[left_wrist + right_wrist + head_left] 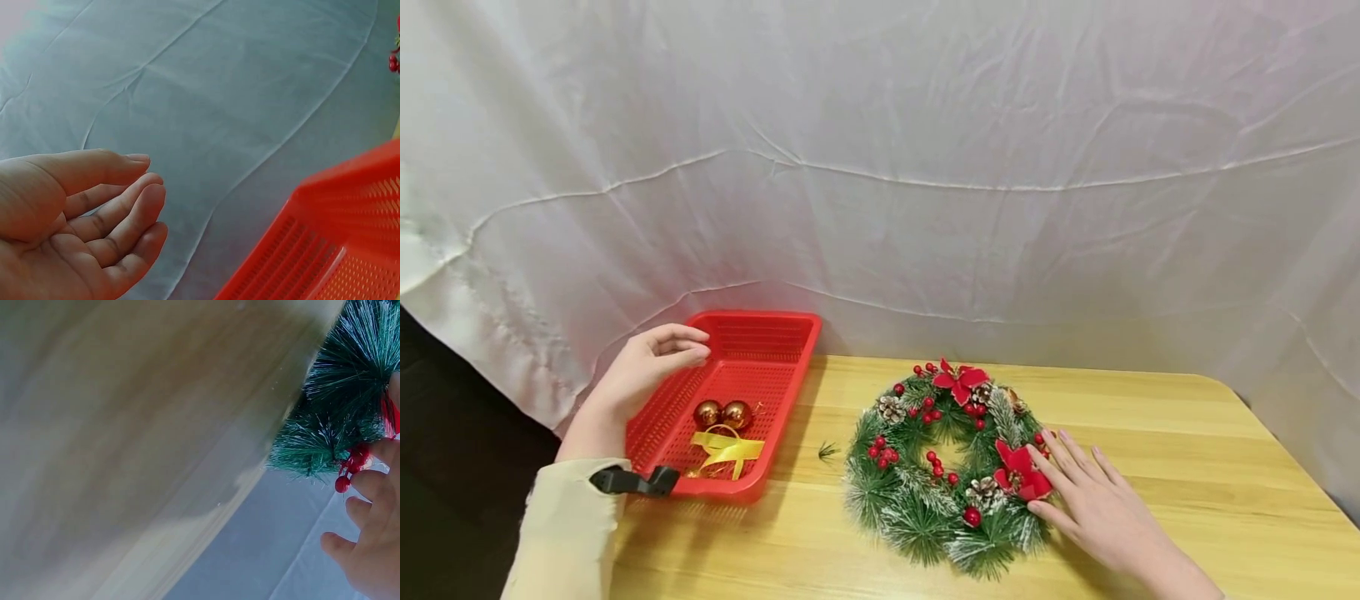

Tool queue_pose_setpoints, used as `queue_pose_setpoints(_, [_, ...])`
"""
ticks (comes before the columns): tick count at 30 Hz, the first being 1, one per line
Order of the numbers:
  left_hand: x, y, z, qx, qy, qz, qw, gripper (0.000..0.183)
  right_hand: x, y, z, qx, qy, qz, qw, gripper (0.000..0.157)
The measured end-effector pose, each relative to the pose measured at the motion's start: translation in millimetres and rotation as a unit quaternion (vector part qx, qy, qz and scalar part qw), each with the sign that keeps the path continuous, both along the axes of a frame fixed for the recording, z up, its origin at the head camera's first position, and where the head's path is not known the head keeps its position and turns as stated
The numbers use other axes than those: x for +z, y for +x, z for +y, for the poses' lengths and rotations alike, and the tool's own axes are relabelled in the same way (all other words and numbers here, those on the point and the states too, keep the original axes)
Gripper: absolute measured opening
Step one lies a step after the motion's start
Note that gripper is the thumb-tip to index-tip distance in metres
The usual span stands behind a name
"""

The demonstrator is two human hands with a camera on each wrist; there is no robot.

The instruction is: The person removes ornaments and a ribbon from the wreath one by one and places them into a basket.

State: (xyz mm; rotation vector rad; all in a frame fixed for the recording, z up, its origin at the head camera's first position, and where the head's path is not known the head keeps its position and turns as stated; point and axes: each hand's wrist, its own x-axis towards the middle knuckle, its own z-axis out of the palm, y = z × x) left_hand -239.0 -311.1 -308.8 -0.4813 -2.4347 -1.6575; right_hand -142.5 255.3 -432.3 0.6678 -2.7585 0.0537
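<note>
A green Christmas wreath (917,521) with frosted tips, red berries, pinecones and two red poinsettias (961,381) lies flat on the wooden table. My right hand (1093,500) rests at its right edge, fingers spread and fairly straight, fingertips at the lower poinsettia (1021,473). In the right wrist view the fingers overlap red berries (354,464). My left hand (651,367) hovers over the left side of a red plastic basket (808,350), fingers loosely bent with nothing in them. Inside the basket lie two shiny copper-coloured balls (737,414) and a yellow ribbon bow (730,450).
A small loose green sprig (827,451) lies on the wooden table (1157,408) between basket and wreath. Behind the table hangs a pale, creased cloth (925,250). A black strap mount (636,481) sits on the left wrist.
</note>
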Motion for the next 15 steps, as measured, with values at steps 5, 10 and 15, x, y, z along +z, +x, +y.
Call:
queue_pose_setpoints(5, [5.6, -6.8, 22, -0.018, 0.013, -0.006, 0.9997, 0.016, -0.2, -0.8, 1, 0.000, 0.002, 0.005, 1.000, 0.068])
queue_pose_setpoints(10, [10.5, -15.8, 48, -0.034, 0.013, -0.020, 0.9991, 0.017, -0.5, -0.9, 2, 0.002, 0.000, 0.010, 1.000, 0.068])
queue_pose_setpoints(15, [12.6, -23.9, 75, -0.042, -0.005, -0.034, 0.9985, 0.023, 0.7, 0.3, 1, 0.000, 0.000, 0.003, 1.000, 0.068])
